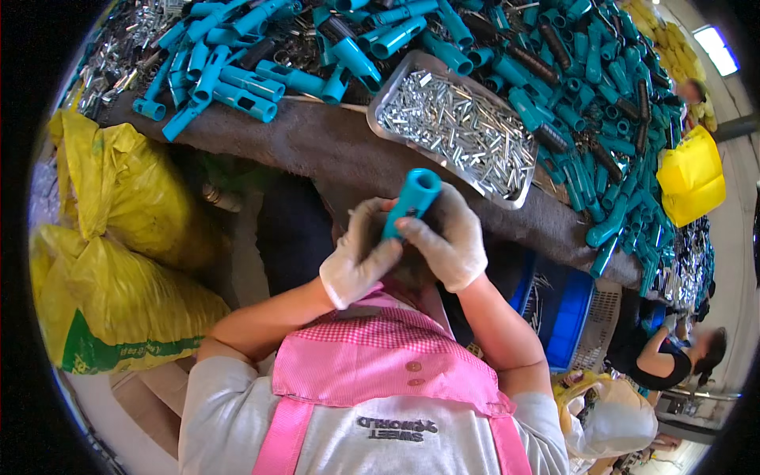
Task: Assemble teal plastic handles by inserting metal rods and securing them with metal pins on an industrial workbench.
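In front of my chest, a teal plastic tube-shaped handle [413,202] is held between my two hands, its round open end tilted up and away from me. My left hand [355,257], in a white glove, has its fingers closed around the lower part. The gloved right hand [453,241] presses its thumb on the tube's side, fingers wrapped behind it. The tube's lower end is hidden by the hands. Just beyond, a metal tray [375,119] full of small silver pins [459,127] rests at the edge of the workbench [237,142].
Teal handles [245,95] lie heaped along the bench, with black coiled parts [532,65] among them. Yellow sacks [127,293] stand at left. A blue crate [571,317] sits below the bench at right, near a seated co-worker [661,352]. Yellow plastic [690,176] hangs far right.
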Available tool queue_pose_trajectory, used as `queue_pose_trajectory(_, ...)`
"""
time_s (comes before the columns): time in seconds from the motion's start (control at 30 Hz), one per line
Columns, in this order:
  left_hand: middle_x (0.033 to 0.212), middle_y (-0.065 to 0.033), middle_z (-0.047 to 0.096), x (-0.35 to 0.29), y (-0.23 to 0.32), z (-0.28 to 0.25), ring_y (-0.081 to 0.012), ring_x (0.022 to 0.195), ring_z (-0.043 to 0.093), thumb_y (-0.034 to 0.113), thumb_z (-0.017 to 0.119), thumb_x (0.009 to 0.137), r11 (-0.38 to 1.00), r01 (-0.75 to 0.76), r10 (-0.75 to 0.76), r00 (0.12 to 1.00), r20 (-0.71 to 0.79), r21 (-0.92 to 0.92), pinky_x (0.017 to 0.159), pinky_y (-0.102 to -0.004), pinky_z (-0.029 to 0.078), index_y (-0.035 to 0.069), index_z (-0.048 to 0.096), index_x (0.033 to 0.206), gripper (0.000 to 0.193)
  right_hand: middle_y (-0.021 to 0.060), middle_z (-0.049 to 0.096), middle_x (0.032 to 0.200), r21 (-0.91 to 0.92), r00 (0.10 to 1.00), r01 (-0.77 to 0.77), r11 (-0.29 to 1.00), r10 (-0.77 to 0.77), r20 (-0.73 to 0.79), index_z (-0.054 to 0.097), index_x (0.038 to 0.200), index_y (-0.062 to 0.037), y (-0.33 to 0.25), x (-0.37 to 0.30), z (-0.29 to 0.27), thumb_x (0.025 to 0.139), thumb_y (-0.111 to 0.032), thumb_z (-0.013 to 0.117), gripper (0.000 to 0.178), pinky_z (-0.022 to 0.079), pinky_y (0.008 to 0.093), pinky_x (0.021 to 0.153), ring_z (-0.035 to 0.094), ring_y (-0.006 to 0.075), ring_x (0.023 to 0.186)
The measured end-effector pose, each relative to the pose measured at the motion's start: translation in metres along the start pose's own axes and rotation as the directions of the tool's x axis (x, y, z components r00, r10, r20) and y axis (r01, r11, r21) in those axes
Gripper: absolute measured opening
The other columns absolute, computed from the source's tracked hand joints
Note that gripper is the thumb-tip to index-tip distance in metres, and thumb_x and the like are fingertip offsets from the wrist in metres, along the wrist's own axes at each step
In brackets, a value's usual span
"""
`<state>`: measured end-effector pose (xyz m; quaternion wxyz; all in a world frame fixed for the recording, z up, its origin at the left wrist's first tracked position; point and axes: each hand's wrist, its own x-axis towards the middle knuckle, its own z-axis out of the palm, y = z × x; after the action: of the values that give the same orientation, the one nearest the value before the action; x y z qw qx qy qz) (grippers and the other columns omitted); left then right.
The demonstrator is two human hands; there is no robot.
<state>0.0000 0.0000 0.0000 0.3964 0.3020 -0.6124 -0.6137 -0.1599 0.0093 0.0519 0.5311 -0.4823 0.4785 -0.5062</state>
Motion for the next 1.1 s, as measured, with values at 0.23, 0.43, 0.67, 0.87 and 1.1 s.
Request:
queue_pose_trajectory(0.23,0.083,-0.0067,0.056,0.022,0.012,-0.028,-0.0122,0.066,0.052,0.031,0.041,0.098,0.789,0.123,-0.263,0.953,-0.151,-0.603,0.059,-0.0242,0.044,0.005,0.041,0.122,0.035,0.0155,0.063,0.094,-0.873,0.872,0.282,0.397,-0.486,0.06,0.062,0.101,-0.0042,-0.027,0.118,-0.036,0.084,-0.018,0.059,0.022,0.048,0.037,0.074,0.062,0.0313,0.083)
queue_pose_trajectory(0.43,0.082,-0.0055,0.056,0.037,0.011,-0.036,-0.0121,0.063,0.053,0.034,0.05,0.095,0.743,0.142,-0.216,0.976,-0.033,-0.654,0.054,-0.0259,0.044,0.009,0.047,0.114,0.032,0.0141,0.058,0.096,-0.967,0.98,0.097,0.236,-0.191,0.052,0.069,0.092,-0.0159,-0.01,0.147,-0.05,0.079,-0.033,0.063,0.022,0.047,0.0423,0.08,0.058,0.0335,0.09)
queue_pose_trajectory(0.67,0.094,-0.0143,0.057,0.081,0.046,-0.065,-0.0291,0.081,0.059,0.027,0.053,0.092,0.842,-0.424,0.532,0.753,-0.387,0.332,0.074,-0.0389,0.047,0.005,0.04,0.116,0.035,0.0119,0.058,0.09,-0.934,0.99,0.08,0.349,-0.139,0.033,0.066,0.088,-0.0125,-0.017,0.144,-0.044,0.077,-0.02,0.066,0.013,0.048,0.0397,0.075,0.059,0.0314,0.084)
queue_pose_trajectory(0.87,0.101,-0.0189,0.055,0.114,0.034,-0.071,-0.0377,0.089,0.057,0.015,0.06,0.085,0.604,-0.498,0.732,0.655,-0.187,0.623,0.079,-0.0405,0.047,0.004,0.046,0.112,0.032,0.0137,0.059,0.099,-0.961,0.975,0.073,0.265,-0.223,0.012,0.065,0.094,-0.013,-0.005,0.153,-0.051,0.083,-0.023,0.059,0.016,0.047,0.0415,0.078,0.059,0.0344,0.088)
queue_pose_trajectory(1.1,0.081,-0.0031,0.057,0.105,0.041,-0.073,-0.0118,0.062,0.054,0.035,0.049,0.095,0.745,-0.031,-0.153,0.964,-0.216,-0.666,0.054,-0.0249,0.046,0.01,0.049,0.111,0.03,0.0072,0.066,0.084,-0.533,0.954,0.07,0.843,-0.214,-0.212,0.066,0.093,-0.0039,-0.008,0.136,-0.053,0.081,-0.013,0.068,0.015,0.048,0.0269,0.068,0.061,0.0128,0.074)
